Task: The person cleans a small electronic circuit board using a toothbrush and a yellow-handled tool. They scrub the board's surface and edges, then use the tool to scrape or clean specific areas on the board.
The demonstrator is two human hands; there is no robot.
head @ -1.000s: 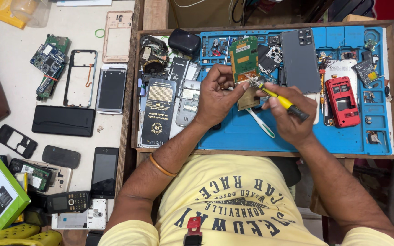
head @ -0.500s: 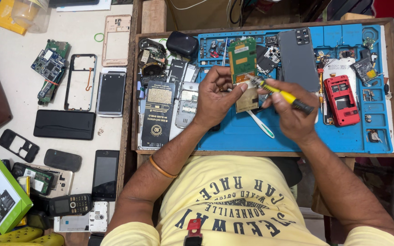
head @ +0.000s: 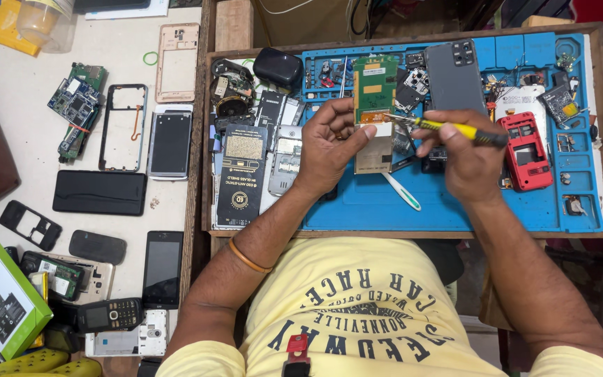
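Head view shows your left hand [head: 329, 143] pinching a small phone part [head: 375, 143] over the blue mat [head: 455, 209], ringed by a wooden tray edge [head: 413, 234]. Your right hand [head: 465, 157] is closed around a yellow screwdriver [head: 455, 129], tip at the part. Bare mat lies only nearest you. Since before, both hands sit slightly higher. Red phone shell [head: 525, 150] rests just right.

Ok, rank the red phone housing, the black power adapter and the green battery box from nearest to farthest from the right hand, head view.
1. red phone housing, just right of the right hand
2. black power adapter, up-left on the mat
3. green battery box, far lower left
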